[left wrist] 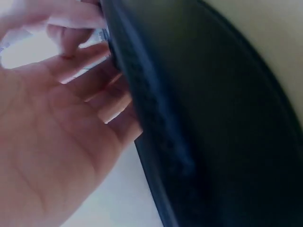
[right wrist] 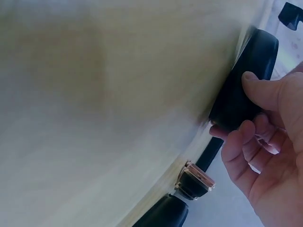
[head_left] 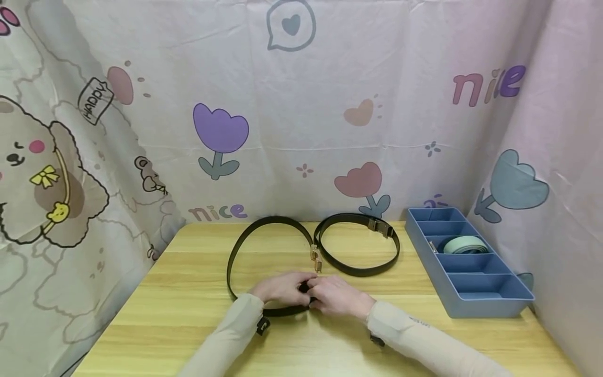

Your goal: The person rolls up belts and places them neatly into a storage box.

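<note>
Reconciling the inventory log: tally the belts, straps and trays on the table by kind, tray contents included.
Dark looped belts: 2 (left belt, right belt)
Pale green rolled strap, in the tray: 1
Blue compartment tray: 1
Total: 4

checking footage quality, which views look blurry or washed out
Head: fairly even light, held belt and blue tray fairly crisp; left wrist: that belt dark and soft, upper-left patch blown out; right wrist: bluish cast, tabletop blurred, right hand clearer.
</note>
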Tool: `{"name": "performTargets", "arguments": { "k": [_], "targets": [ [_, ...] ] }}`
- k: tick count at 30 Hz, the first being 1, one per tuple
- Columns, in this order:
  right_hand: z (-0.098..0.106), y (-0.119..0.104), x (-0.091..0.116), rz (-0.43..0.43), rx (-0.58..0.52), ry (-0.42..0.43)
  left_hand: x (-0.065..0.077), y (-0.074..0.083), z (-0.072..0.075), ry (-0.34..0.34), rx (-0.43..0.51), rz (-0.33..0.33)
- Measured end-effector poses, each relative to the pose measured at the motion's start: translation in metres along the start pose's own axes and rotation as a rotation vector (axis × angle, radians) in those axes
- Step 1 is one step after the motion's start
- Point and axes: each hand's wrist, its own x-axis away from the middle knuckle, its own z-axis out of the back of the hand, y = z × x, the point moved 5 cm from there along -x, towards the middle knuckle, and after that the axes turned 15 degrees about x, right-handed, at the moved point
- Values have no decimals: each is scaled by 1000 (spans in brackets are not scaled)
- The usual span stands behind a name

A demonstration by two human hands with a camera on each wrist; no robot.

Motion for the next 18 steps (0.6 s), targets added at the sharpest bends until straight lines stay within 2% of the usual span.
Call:
{"name": "performTargets", "arguments": {
  "k": [4,8,11,18],
  "targets": [
    [0,2,1,2,-33,-7,1,-1,-5,-4,-41,-16],
    [-1,4,2,16,-74,-25,1,-1,-7,45,-200,-71],
    [-2,6,1,47,-88,-33,2,-1,-8,66,-265,-107],
    [-2,13,-1,128,-101,-69,3,-3,-5,83,-237,-123]
  ]
}}
